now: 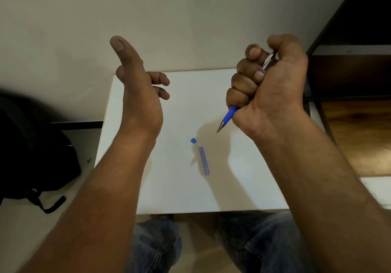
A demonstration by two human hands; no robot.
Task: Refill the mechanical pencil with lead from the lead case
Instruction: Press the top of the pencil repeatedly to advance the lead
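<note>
A small white table (179,192) stands with its far edge against a plain, pale wall (169,8). The light is soft, and it gives weak shadows on the table top. On the left, a black backpack (31,145) lies on the light floor (25,230), below a dark skirting strip (76,124). On the right stands a dark shelf unit (349,71), and beside it a brown wooden surface (359,137) shines a little.

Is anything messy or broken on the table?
Nothing looks broken or spilled. One small oddity: a little blue cap lies loose on the white table, just off the end of the lead case, not fitted on anything. The right hand grips the pencil in a fist.
</note>
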